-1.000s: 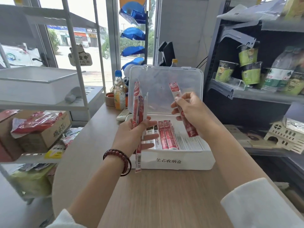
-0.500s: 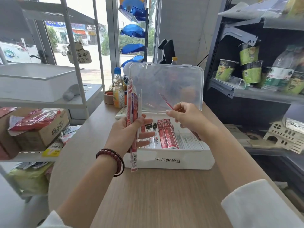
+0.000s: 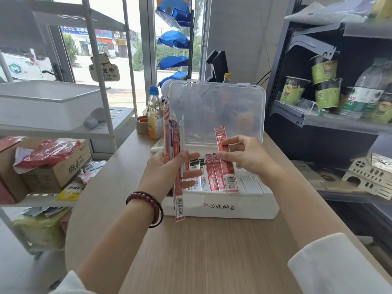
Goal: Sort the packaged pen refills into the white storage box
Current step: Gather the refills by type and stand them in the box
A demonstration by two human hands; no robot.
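Left hand (image 3: 167,170) grips upright bundle of refill packs (image 3: 175,149) beside white storage box (image 3: 220,209). Right hand (image 3: 248,155) pinches single red pack (image 3: 224,160), tilted over box's filled row.

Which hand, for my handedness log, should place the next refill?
Likely right: the right hand pinches one red packaged pen refill at the open white plastic storage box; the left hand grips a refill bundle.

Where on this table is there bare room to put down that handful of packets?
Barest is the wood of the table in front of the box, up to the near edge. A bare strip also runs left of the box to the rounded edge. Crowded: the far left corner by the bottle, and the box itself, lined with packets.
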